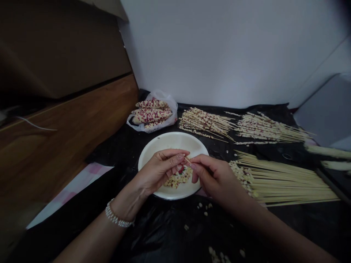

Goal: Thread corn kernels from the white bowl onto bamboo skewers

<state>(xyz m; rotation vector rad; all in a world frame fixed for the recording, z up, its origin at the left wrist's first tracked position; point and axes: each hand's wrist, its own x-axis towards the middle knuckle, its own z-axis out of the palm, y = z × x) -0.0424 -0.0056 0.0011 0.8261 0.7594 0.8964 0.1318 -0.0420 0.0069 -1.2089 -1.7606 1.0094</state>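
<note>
Pinching a stick [187, 160] with grip closed, left hand [160, 168] and right hand [213, 173] overhang the bowl rim [177, 133].

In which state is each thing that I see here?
Left hand: drawn together at the skewer
Right hand: pinching skewer
Skewer: mostly hidden
White bowl: partly filled with corn kernels
Plastic bag: open, holding corn cobs
Threaded skewers: lying in two piles
Front skewers: lying, visible shafts bare
Bracelet: worn, left wrist
</note>
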